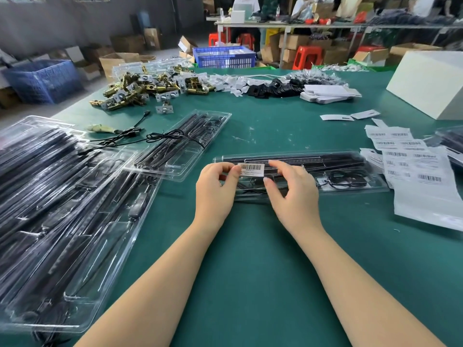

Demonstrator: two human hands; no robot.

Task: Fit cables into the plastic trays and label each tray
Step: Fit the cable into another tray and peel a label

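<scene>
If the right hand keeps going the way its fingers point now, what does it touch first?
The right hand points left toward the barcode label, which the left hand pinches over the clear tray. It would likely meet the label's right edge first, though depth is unclear.

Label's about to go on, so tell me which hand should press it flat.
Right, probably. The left hand pinches the barcode label by its end over the clear tray; the right hand hovers beside it, fingers loose.

Head camera looks forward and down, close over green table [250, 259].
</scene>
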